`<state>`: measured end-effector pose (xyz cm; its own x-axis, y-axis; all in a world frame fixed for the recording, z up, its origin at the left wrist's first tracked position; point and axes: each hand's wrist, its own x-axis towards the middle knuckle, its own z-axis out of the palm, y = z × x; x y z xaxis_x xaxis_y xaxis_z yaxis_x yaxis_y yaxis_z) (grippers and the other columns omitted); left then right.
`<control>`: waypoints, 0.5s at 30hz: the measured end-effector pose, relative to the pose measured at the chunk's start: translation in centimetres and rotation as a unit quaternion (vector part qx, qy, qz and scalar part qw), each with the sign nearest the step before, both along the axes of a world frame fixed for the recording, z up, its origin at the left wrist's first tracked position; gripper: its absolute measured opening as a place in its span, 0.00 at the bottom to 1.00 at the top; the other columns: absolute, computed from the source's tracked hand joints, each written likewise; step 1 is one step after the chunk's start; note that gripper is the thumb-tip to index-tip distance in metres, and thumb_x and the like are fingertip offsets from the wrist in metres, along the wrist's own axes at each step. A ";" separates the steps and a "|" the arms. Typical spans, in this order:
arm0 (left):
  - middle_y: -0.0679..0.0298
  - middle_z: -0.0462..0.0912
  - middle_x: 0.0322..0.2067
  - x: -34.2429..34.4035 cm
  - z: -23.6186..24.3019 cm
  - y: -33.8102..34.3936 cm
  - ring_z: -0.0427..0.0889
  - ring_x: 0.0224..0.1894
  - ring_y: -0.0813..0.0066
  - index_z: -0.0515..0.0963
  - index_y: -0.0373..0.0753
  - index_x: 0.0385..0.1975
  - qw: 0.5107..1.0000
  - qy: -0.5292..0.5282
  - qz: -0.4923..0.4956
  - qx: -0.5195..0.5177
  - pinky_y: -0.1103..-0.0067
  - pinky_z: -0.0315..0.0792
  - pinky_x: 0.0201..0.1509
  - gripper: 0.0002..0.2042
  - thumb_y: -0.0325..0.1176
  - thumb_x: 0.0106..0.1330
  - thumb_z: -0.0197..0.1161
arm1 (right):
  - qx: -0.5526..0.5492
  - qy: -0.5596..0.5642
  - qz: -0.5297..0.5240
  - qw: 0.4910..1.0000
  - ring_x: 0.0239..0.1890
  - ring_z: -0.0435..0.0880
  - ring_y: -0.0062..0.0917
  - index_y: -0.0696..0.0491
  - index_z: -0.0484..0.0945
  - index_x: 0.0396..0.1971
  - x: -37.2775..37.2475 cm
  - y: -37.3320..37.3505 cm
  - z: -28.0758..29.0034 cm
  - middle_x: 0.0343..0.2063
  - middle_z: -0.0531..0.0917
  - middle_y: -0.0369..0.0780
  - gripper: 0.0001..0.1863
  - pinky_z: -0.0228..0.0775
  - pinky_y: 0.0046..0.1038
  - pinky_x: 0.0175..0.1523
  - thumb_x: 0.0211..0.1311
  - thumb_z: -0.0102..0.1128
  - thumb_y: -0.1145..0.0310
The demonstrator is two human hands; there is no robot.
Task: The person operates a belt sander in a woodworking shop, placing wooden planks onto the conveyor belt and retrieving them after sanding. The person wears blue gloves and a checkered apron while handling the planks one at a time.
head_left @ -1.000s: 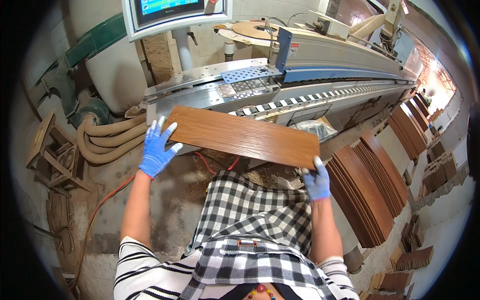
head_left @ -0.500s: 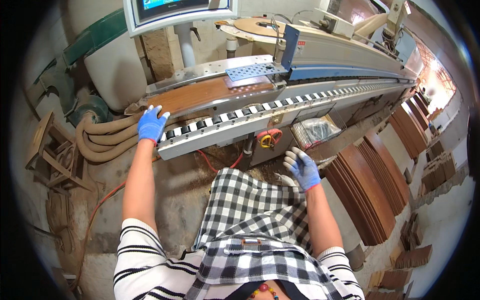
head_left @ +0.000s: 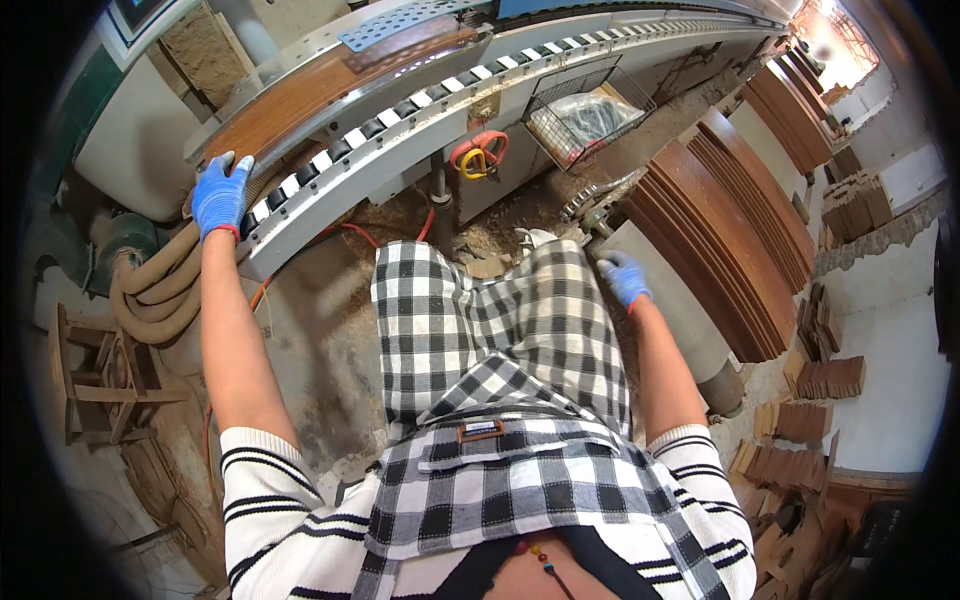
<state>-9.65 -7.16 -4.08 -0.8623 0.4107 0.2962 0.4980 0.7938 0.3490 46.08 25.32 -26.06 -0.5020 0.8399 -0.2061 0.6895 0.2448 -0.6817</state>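
Note:
My left hand (head_left: 221, 197), in a blue glove with pale fingertips, rests with spread fingers at the near left end of a long brown wood-grain board (head_left: 300, 98). The board lies on the machine beside a roller track (head_left: 370, 128), its far part under a blue perforated plate (head_left: 410, 25). My right hand (head_left: 624, 277), gloved the same way, hangs low at my right, fingers loosely bent and nothing visible in them. It is nearest a grey panel (head_left: 665, 285) next to a stack of brown boards (head_left: 705, 245).
A wire basket (head_left: 585, 110) with a plastic-wrapped bundle hangs on the machine front, near red and yellow handles (head_left: 480, 155). Thick hoses (head_left: 165, 285) and a wooden stool (head_left: 105, 375) are at the left. More brown board stacks (head_left: 790, 115) stand at the right.
The view has swung down and to the right. My right hand has dropped from in front of the machine to beside the grey panel. My left hand stays at the board's end.

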 end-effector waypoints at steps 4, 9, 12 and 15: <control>0.51 0.77 0.53 0.0 -0.5 0.0 0.76 0.55 0.54 0.75 0.40 0.54 1.000 -0.002 -0.004 0.010 0.68 0.67 0.60 0.26 0.53 0.63 0.59 | 0.030 -0.115 0.034 0.992 0.55 0.77 0.39 0.51 0.72 0.57 -2.2 -2.1 -1.6 0.52 0.78 0.49 0.29 0.68 0.34 0.59 0.56 0.62 0.56; 0.51 0.73 0.58 1.4 -0.5 3.1 0.72 0.59 0.55 0.75 0.41 0.55 1.000 0.008 -0.008 -0.011 0.69 0.65 0.63 0.26 0.53 0.63 0.57 | 0.016 -0.235 0.014 0.972 0.63 0.68 0.42 0.50 0.58 0.67 -5.3 -3.5 -2.6 0.62 0.67 0.47 0.43 0.62 0.36 0.64 0.52 0.65 0.51; 0.52 0.69 0.61 2.1 -0.9 6.0 0.69 0.62 0.56 0.74 0.44 0.56 0.999 0.030 -0.013 -0.026 0.69 0.63 0.64 0.27 0.56 0.63 0.55 | 0.080 -0.202 0.006 0.976 0.59 0.71 0.42 0.52 0.64 0.62 -4.7 -3.7 -4.8 0.59 0.71 0.47 0.36 0.64 0.38 0.62 0.56 0.61 0.52; 0.54 0.66 0.64 2.9 -0.7 7.8 0.66 0.64 0.56 0.72 0.47 0.58 0.998 0.043 -0.029 -0.040 0.66 0.58 0.67 0.27 0.55 0.64 0.55 | 0.078 -0.153 0.028 0.985 0.54 0.75 0.42 0.53 0.71 0.55 -3.7 -3.2 -4.7 0.51 0.76 0.49 0.26 0.66 0.39 0.59 0.60 0.56 0.54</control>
